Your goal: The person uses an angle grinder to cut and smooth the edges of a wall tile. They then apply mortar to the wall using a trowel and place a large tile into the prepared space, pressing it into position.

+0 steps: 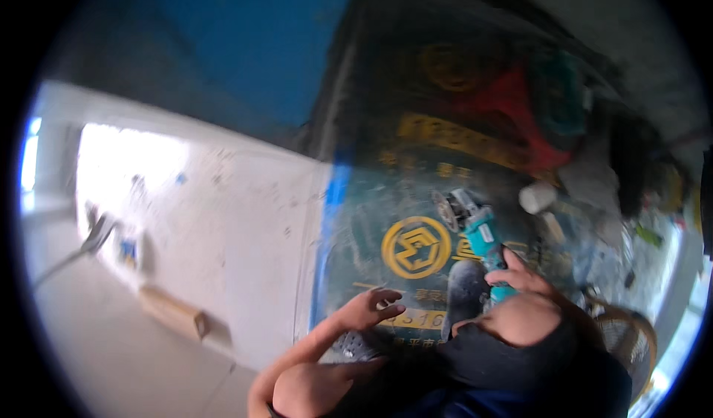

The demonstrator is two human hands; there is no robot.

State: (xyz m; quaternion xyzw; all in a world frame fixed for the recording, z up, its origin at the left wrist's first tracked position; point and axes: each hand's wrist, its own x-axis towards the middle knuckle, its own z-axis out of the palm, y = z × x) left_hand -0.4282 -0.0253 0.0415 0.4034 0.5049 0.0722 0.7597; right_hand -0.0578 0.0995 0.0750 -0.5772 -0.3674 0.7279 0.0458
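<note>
Your grinder (pixel 483 234) is right of centre in the frame, over the green sheet (pixel 356 236), its disc (pixel 445 211) toward the upper left. Your right hand (pixel 522 277) has its fingers curled round the rear of the body, though blur hides how snugly. Your left hand (pixel 368 309), lower centre, is half-curled around nothing. Expect a stiff, fairly heavy, probably nose-heavy tool; grip the slim body, well clear of the disc.

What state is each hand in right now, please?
Left hand: open, fingers loosely bent, holding nothing visible.
Right hand: closed, holding the teal angle grinder.
</note>
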